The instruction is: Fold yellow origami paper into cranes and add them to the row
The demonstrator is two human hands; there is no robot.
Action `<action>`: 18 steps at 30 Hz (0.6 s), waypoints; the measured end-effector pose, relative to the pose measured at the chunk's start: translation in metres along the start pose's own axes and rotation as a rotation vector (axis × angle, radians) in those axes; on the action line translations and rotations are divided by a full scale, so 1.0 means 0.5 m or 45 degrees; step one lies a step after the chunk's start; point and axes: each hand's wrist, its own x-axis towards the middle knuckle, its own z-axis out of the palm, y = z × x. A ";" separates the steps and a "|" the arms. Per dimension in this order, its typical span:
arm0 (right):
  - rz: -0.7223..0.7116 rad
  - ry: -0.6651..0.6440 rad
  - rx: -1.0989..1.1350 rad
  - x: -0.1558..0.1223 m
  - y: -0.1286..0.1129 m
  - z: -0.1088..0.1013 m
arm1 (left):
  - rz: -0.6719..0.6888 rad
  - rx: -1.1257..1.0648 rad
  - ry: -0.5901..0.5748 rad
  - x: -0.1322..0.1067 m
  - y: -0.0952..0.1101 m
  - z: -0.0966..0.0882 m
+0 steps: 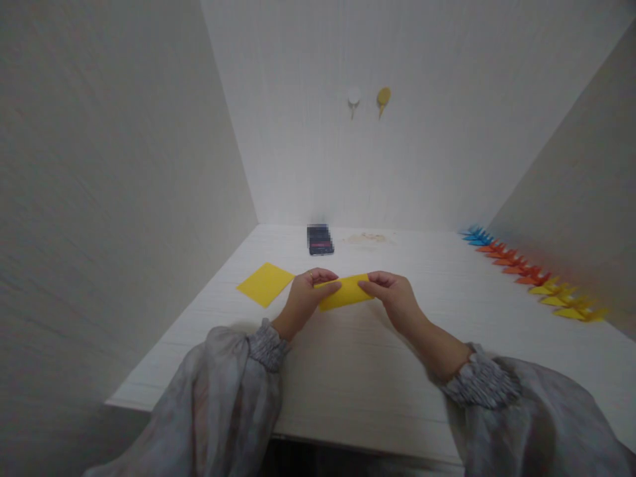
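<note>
The left hand (309, 296) and the right hand (393, 295) share one folded yellow paper (346, 292), a long narrow strip held level between them. Each grip is closed on it: the left pinches the strip's left end between thumb and fingers, and the right pinches the right end the same way. The strip sits low over the white worktop (358, 377); whether its lower edge touches the surface cannot be told. A ring (311, 272) shows on a finger of the left hand. Loose grey sleeves (233, 391) with gathered cuffs cover both forearms.

Just to the left of the left grip, a flat yellow square sheet (265, 283) lies on the worktop, turned cornerwise. Beyond both grips, near the back wall, lies a dark phone (320, 240), with a faint brownish smudge (368, 237) to its right. Well to the right of the right grip, a row of small folded paper figures (531, 275) runs along the side wall: blue farthest, orange in the middle, yellow nearest. High on the back wall hang a white hook (354, 98) and a yellow hook (383, 98).
</note>
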 end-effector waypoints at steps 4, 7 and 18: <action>0.058 -0.078 -0.080 -0.001 0.002 0.002 | -0.058 0.132 -0.068 0.000 -0.001 0.003; 0.055 -0.091 -0.108 -0.002 0.002 0.004 | -0.076 0.155 -0.071 0.001 -0.003 0.003; -0.002 -0.090 -0.025 0.005 0.012 0.003 | -0.042 0.160 -0.020 0.001 -0.005 0.005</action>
